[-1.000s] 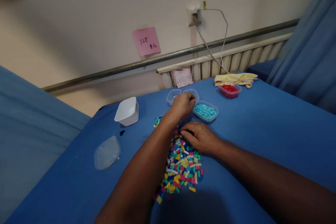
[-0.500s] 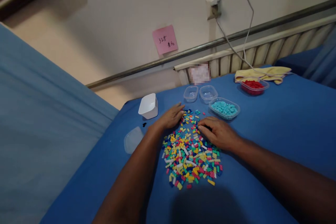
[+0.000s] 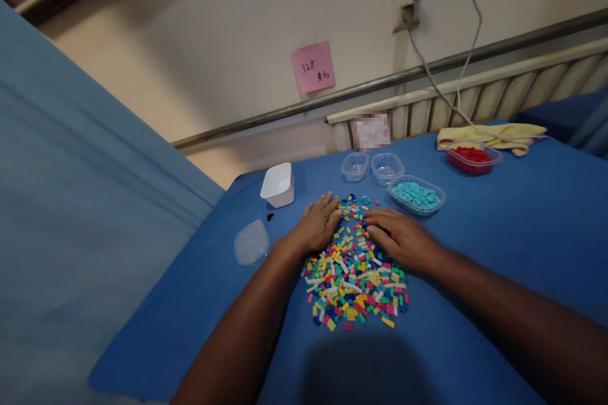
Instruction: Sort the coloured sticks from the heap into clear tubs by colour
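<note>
The small multicoloured plastic bricks [image 3: 354, 288] lie loosely spread on the blue cloth-covered surface [image 3: 498, 234], narrowing to a thin strip between my two hands. My left hand [image 3: 320, 221] is open, palm down, its fingers stretched out along the left edge of that strip, with bricks just beside the fingertips. My right hand [image 3: 401, 239] lies across from it, fingers loosely bent and thumb apart from them, their tips at the strip's right edge; I can't tell whether a brick is under them. The wider part of the spread lies below my fingers, nearer my body. The clear plastic tub of light-blue pieces [image 3: 417, 195] is just beyond my right hand.
</note>
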`<state>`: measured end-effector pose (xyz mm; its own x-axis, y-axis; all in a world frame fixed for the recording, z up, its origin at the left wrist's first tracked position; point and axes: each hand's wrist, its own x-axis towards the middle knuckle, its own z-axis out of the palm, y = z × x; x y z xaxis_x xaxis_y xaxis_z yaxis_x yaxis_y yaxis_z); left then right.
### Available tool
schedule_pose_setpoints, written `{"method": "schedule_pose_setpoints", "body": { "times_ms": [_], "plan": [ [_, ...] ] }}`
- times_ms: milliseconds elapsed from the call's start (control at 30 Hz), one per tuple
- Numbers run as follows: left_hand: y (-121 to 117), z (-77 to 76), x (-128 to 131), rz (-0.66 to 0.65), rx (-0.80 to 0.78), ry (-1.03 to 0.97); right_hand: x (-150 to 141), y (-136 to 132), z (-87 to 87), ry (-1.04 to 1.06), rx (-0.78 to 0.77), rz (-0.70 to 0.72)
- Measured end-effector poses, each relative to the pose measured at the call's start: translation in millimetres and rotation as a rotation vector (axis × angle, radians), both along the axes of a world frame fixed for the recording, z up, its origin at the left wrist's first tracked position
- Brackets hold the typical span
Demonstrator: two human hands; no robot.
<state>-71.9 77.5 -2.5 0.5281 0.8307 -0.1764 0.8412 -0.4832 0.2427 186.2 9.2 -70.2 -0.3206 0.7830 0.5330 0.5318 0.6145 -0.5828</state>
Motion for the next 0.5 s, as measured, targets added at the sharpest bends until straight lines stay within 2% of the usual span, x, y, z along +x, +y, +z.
{"method": "schedule_pose_setpoints", "body": {
  "times_ms": [67,233,333,433,500],
  "plan": [
    [-12,3.3,-6,0.065,0.017,-0.006,-1,0,-4.0,-0.053,0.012,-0.013],
    [-43,3.4,-20,-0.019,-0.105,-0.006,-6,0,-8.8,-0.225,-0.029,-0.088],
    [-58,12.5,-26,-0.007,-0.129,0.004,-6,-1,-6.1,-0.250,-0.036,-0.077],
    [-74,30.6,-26,0.014,-0.042,-0.022,-4,0,-7.1,-0.202,-0.006,-0.086],
    [-91,40.7,-16,-0.039,0.066,-0.121,-3,1,-11.5,-0.191,0.012,-0.127]
  ]
}}
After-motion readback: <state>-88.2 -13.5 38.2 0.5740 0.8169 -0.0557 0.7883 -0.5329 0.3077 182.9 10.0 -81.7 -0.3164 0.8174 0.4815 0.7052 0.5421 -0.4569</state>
